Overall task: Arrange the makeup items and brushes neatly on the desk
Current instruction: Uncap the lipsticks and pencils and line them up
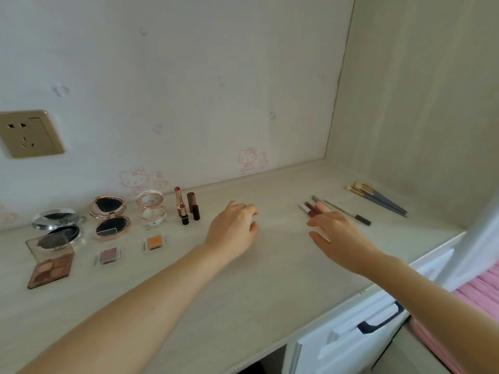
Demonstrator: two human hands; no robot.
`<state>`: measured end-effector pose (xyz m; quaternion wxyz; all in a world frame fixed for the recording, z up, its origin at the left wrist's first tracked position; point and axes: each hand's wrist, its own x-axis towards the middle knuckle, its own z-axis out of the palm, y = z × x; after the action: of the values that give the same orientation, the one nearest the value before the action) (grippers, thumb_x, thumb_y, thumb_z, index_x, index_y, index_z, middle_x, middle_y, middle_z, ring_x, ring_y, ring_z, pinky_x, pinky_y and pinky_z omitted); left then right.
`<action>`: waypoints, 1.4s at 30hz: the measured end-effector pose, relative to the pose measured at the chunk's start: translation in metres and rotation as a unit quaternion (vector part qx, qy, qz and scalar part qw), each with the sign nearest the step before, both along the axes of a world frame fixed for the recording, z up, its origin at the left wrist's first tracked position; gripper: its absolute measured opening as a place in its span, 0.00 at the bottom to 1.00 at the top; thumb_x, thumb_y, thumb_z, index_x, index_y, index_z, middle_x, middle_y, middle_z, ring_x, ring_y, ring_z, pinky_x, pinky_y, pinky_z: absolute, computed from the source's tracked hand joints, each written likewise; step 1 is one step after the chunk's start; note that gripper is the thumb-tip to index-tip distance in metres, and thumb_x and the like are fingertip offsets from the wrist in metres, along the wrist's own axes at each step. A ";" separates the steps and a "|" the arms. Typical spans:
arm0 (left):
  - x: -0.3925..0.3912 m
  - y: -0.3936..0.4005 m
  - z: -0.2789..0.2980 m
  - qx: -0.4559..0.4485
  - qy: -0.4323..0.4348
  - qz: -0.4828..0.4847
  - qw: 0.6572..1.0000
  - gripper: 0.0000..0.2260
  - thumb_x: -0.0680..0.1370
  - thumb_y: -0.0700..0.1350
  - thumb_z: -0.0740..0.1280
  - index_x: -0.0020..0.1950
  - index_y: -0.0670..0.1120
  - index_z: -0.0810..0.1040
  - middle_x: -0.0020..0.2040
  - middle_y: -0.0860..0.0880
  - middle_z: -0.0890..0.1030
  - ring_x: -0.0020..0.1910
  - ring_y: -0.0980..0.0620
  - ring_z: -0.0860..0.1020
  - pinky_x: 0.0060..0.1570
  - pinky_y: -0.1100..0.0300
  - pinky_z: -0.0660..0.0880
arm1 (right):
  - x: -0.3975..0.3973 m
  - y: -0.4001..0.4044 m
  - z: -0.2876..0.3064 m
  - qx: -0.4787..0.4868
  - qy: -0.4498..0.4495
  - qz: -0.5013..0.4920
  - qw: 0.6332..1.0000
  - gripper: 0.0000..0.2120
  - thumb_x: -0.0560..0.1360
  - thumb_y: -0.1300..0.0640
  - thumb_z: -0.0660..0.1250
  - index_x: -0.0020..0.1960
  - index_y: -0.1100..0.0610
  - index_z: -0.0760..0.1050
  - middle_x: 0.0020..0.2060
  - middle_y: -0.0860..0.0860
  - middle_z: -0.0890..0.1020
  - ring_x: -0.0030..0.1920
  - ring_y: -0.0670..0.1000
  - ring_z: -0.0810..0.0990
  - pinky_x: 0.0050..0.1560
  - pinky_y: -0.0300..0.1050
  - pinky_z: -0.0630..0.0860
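Our left hand [234, 228] hovers palm-down over the bare middle of the desk [270, 279], fingers curled loosely and holding nothing. Our right hand [339, 234] reaches toward two o'clock, fingers spread, thumb apart; its fingertips cover the near ends of the lip pencils [307, 209], and we cannot tell whether they touch them. A long thin liner [348, 211] lies just beyond, its dark cap at four o'clock. The brushes [378, 197] lie bunched at the far right, bristles toward ten o'clock; their count is hard to make out. At nine o'clock stand the lipsticks [189, 206], two uncapped, overlapping so the number is unclear. Further left sit three open compacts [109, 217], their mirrors reflecting dark. Nearer us lie a brown palette [51, 268] and two small single shadows [108, 256], blurred. The socket [29, 133] on the wall is cut off at the left edge.
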<state>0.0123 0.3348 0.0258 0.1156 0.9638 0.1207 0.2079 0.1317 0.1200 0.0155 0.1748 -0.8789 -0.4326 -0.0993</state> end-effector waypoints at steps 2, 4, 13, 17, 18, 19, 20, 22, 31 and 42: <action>0.015 -0.014 -0.002 -0.011 0.008 -0.018 1.000 0.14 0.79 0.45 0.60 0.63 0.46 0.75 0.59 0.50 0.78 0.64 0.51 0.69 0.56 0.54 0.73 | 0.010 -0.014 -0.002 0.018 -0.011 -0.012 1.000 0.09 0.78 0.55 0.64 0.56 0.53 0.78 0.59 0.52 0.79 0.59 0.52 0.73 0.53 0.39 0.68; 0.031 -0.026 -0.003 -0.026 0.019 -0.036 0.999 0.14 0.79 0.46 0.61 0.63 0.46 0.75 0.60 0.50 0.78 0.64 0.50 0.69 0.58 0.54 0.72 | 0.020 -0.026 -0.004 0.040 -0.010 -0.031 0.999 0.07 0.77 0.57 0.65 0.53 0.54 0.79 0.52 0.52 0.80 0.55 0.55 0.74 0.52 0.40 0.66; 0.103 -0.069 0.001 -0.038 0.045 -0.103 0.993 0.13 0.78 0.45 0.62 0.61 0.44 0.76 0.59 0.45 0.77 0.62 0.45 0.69 0.60 0.51 0.70 | 0.048 -0.046 -0.017 0.038 -0.024 -0.114 0.993 0.10 0.77 0.52 0.64 0.57 0.52 0.76 0.52 0.48 0.79 0.56 0.51 0.72 0.53 0.45 0.72; 0.127 -0.075 0.001 -0.054 0.068 -0.092 0.992 0.15 0.78 0.47 0.61 0.63 0.43 0.73 0.61 0.43 0.76 0.66 0.45 0.66 0.60 0.50 0.70 | 0.054 -0.044 -0.022 0.016 -0.017 -0.126 0.992 0.11 0.78 0.50 0.62 0.58 0.51 0.75 0.51 0.47 0.78 0.52 0.49 0.70 0.50 0.43 0.72; 0.131 -0.076 0.001 -0.063 0.071 -0.087 0.992 0.16 0.78 0.47 0.61 0.63 0.43 0.73 0.61 0.42 0.75 0.66 0.44 0.66 0.59 0.50 0.70 | 0.055 -0.043 -0.023 0.016 -0.017 -0.129 0.991 0.12 0.78 0.49 0.62 0.59 0.51 0.74 0.51 0.47 0.78 0.52 0.49 0.70 0.50 0.43 0.73; 0.135 -0.077 0.000 -0.074 0.074 -0.082 0.991 0.16 0.78 0.47 0.60 0.64 0.42 0.72 0.60 0.41 0.76 0.65 0.44 0.67 0.58 0.50 0.71 | 0.055 -0.042 -0.023 0.016 -0.018 -0.131 0.991 0.12 0.78 0.49 0.62 0.59 0.51 0.74 0.51 0.47 0.78 0.52 0.49 0.71 0.50 0.43 0.73; 0.138 -0.078 -0.001 -0.084 0.080 -0.076 0.990 0.16 0.78 0.47 0.60 0.64 0.42 0.72 0.60 0.41 0.76 0.64 0.43 0.68 0.57 0.50 0.72 | 0.056 -0.041 -0.023 0.015 -0.021 -0.134 0.991 0.12 0.78 0.48 0.61 0.59 0.51 0.74 0.51 0.47 0.78 0.53 0.49 0.71 0.50 0.43 0.73; 0.144 -0.078 -0.002 -0.102 0.100 -0.065 0.988 0.16 0.78 0.48 0.60 0.64 0.43 0.72 0.60 0.40 0.75 0.61 0.41 0.72 0.56 0.50 0.73 | 0.056 -0.040 -0.023 0.010 -0.026 -0.139 0.990 0.12 0.78 0.47 0.61 0.59 0.51 0.74 0.51 0.46 0.78 0.53 0.49 0.71 0.48 0.41 0.72; 0.155 -0.075 -0.007 -0.152 0.127 -0.066 0.978 0.14 0.79 0.47 0.58 0.64 0.47 0.73 0.61 0.39 0.75 0.58 0.40 0.75 0.59 0.50 0.73 | 0.054 -0.041 -0.021 0.002 -0.021 -0.135 0.991 0.12 0.79 0.47 0.61 0.60 0.51 0.73 0.53 0.47 0.77 0.52 0.49 0.71 0.50 0.42 0.73; 0.138 -0.072 0.013 -0.181 0.029 -0.068 0.981 0.17 0.78 0.42 0.60 0.67 0.46 0.71 0.62 0.45 0.77 0.61 0.45 0.73 0.59 0.55 0.71 | 0.045 -0.037 0.000 0.075 0.022 -0.131 0.988 0.11 0.77 0.52 0.65 0.59 0.52 0.74 0.52 0.49 0.79 0.52 0.50 0.75 0.49 0.48 0.76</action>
<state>0.1500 0.2629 0.0387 0.2986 0.9385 0.0939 0.1458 0.1770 0.0828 0.0151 0.2348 -0.9145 -0.3012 -0.1338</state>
